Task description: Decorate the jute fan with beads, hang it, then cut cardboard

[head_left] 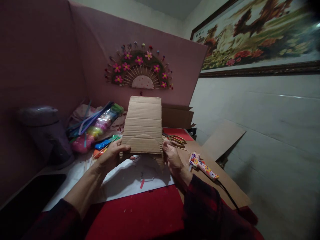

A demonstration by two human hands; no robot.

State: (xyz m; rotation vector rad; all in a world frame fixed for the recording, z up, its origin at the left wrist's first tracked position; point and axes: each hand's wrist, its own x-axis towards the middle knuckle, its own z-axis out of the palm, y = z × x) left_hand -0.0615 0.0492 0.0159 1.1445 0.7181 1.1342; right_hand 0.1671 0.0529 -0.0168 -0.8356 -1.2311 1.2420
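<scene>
Both hands, left (111,155) and right (172,156), gripped the cardboard piece (143,128) by its near corners; it apparently stood upright, long axis running away.

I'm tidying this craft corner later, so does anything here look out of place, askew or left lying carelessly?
Nothing looks damaged or spilled. The glue gun lies on its side near the table's right edge, cord trailing off it. Both hands, left hand and right hand, hold the corrugated cardboard piece up; scissors lie behind it.
</scene>
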